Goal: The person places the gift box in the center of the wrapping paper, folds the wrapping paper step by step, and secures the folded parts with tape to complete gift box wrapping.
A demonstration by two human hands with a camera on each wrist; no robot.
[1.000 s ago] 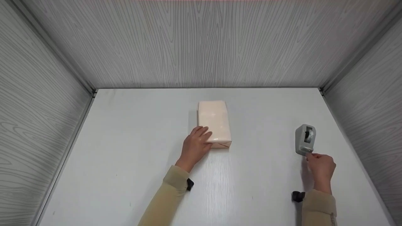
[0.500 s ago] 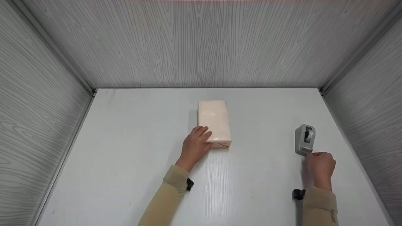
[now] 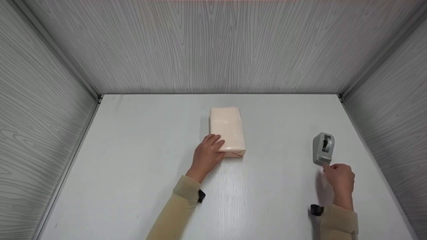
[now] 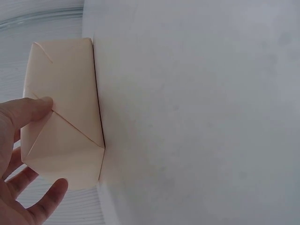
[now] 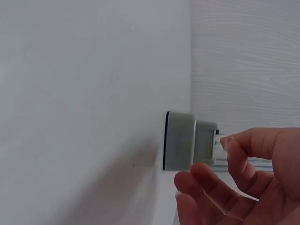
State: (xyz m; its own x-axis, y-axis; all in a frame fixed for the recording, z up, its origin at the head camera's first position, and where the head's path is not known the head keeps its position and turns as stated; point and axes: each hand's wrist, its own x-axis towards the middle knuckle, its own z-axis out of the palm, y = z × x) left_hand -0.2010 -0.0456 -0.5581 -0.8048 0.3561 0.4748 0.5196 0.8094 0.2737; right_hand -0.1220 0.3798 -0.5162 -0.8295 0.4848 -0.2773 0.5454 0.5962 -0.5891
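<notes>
white table (image 3: 150, 133), glossy peach package (image 3: 227, 126), grey tape dispenser (image 3: 317, 150)

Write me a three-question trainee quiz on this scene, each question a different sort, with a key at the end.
1. Multiple choice. In the head view, where is the right hand in relation to the tape dispenser?
A. Beyond its far end
B. At its near end
C. On its top

2. Fill in the blank. The left hand is touching the pale peach ______.

3. True or false? The tape dispenser is lying on its side.

Key
1. B
2. wrapped package
3. False; it stands upright on its base.
</notes>
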